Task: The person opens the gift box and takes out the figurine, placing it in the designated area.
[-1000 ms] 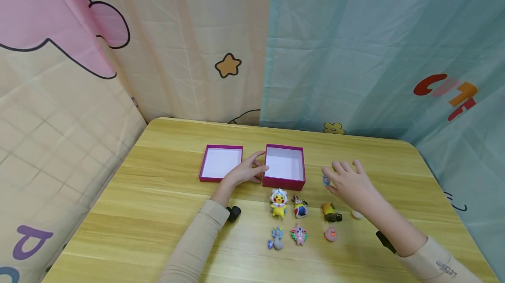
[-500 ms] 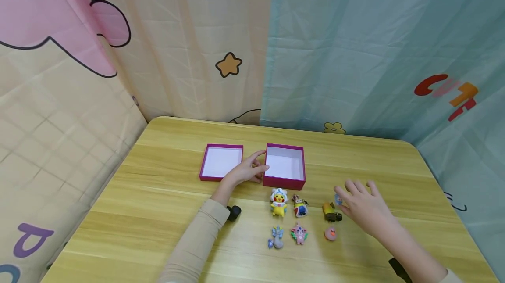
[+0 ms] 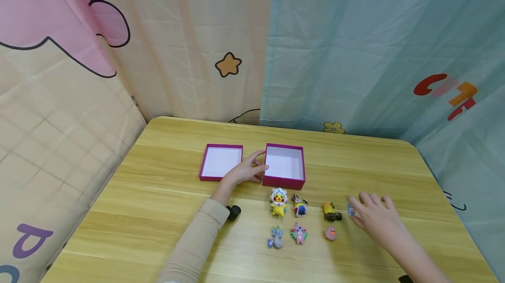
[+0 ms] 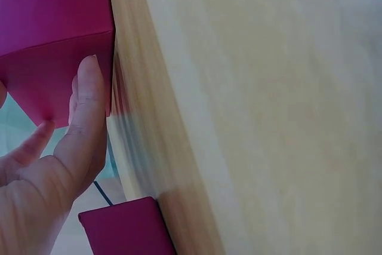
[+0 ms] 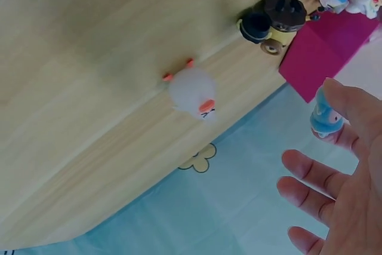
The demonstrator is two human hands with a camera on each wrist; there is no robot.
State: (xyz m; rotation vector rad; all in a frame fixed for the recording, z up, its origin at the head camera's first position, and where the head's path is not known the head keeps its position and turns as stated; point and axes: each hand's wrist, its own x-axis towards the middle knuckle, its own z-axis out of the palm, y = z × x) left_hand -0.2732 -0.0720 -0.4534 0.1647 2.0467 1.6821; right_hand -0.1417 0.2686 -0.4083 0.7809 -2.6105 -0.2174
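Observation:
My right hand [image 3: 378,219] pinches a small blue figurine [image 5: 326,114] between thumb and index finger, with the other fingers spread. It hovers to the right of a yellow-and-brown figurine [image 3: 330,211]. In the right wrist view a white duck figurine [image 5: 192,91] with orange beak and feet stands on the table; my right hand hides it in the head view. My left hand [image 3: 246,171] touches the left side of the open magenta box [image 3: 284,184], its fingers fairly straight against the wall [image 4: 54,70]. The box's white inside shows nothing in it.
The box lid [image 3: 221,179] lies inside-up to the left. Before the box are a Pikachu figurine [image 3: 279,204], a caped minion [image 3: 300,208], a pink figurine [image 3: 299,234], a grey-blue figurine [image 3: 278,240] and a pink duck [image 3: 330,233]. Curtains [image 3: 335,55] hang behind the table.
My right hand, holding the blue figurine, has moved right and nearer the person, from beside the box to past the yellow-and-brown figurine. The left hand and box have stayed put.

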